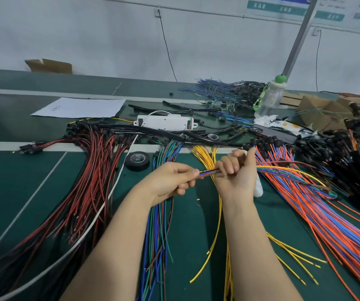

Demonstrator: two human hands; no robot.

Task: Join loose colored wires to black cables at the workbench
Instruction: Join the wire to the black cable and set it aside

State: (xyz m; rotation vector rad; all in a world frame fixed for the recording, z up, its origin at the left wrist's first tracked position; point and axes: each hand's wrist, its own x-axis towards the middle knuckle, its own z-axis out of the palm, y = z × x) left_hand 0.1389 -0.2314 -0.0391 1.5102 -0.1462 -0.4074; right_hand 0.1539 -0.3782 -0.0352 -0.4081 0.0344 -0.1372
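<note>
Left hand (171, 181): grip clamped on wire bundle (209, 171), just right of tape roll (137, 161).
Right hand (237, 173): grip clamped on same bundle, farther right of tape roll.

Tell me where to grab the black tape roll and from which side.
Black tape roll: come from above, nearer side; pinch the ring wall, finger in the core, thumb outside. It lies near flat, core up, bare mat in front.
</note>
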